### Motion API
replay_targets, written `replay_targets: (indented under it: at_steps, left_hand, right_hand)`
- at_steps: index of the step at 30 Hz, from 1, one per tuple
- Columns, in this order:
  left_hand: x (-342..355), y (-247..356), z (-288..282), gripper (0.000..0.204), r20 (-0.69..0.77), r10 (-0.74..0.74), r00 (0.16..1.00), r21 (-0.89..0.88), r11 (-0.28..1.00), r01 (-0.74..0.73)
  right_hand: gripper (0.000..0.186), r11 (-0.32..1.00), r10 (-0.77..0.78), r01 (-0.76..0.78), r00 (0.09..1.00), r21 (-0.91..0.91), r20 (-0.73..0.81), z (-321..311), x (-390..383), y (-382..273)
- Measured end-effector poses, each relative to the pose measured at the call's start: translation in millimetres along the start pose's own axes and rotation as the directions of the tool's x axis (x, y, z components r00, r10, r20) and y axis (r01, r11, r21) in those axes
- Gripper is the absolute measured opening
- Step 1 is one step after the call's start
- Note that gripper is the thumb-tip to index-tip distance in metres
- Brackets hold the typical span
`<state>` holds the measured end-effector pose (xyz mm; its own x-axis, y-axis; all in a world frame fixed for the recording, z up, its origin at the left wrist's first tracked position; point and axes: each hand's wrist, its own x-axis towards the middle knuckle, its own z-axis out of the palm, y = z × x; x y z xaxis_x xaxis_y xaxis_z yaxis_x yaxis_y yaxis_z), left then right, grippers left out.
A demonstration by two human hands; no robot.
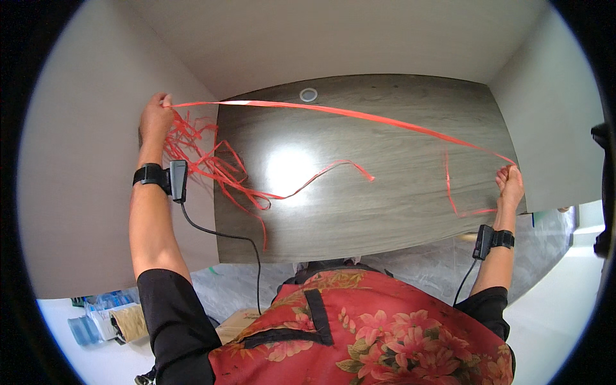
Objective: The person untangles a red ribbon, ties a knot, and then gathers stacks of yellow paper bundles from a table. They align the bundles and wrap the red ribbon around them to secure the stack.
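Left hand [156, 119]: the fingers are pinched together and have hold of one end of the red ribbon [359, 115].
Right hand [510, 186]: also closed, the fingertips gripping the ribbon at its other side, near the right edge of the table.
Red ribbon: it is stretched between the two hands above the table – slightly bent, and sloping down toward the right in the view.
Tangled strips [212, 163]: a loose red heap just beside the left hand, with some ends spreading over the table.
Thin strip [448, 183]: a red piece to the left of the right hand, with a sharp corner.
Wrists: each one wears a black strap with a small device; a black cable [234, 235] goes down from the left one.
Table [359, 218]: grey, wood-grained, with a round fitting [308, 95] near the far edge.
Clothing: a red flowered apron [410, 340] – black sleeves [173, 321] beside it.
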<state>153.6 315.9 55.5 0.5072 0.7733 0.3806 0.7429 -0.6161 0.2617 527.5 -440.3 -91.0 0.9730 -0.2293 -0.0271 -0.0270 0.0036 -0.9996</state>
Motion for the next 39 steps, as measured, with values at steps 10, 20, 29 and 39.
replay_targets:
  at_steps: [10,20,29,39]
  left_hand:
    - [-101,100,59,0.043,0.453,0.283,0.845,-0.092,0.958,-0.271]
    - [-186,222,51,0.054,0.445,0.596,0.668,-0.405,0.8,-0.443]
    - [-181,208,40,0.058,0.49,0.584,0.647,-0.409,0.809,-0.422]
    - [-186,213,45,0.052,0.416,0.72,0.556,-0.658,0.66,-0.362]
  right_hand:
    - [0.057,0.295,-0.252,0.259,0.949,-0.92,0.187,35,-30,10]
    - [0.052,0.977,-0.112,0.209,0.385,0.031,0.916,236,-266,-37]
    - [0.015,0.983,0.059,0.145,0.351,-0.117,0.934,231,-240,-30]
    - [0.017,0.989,0.114,0.038,0.429,-0.145,0.896,247,-254,-26]
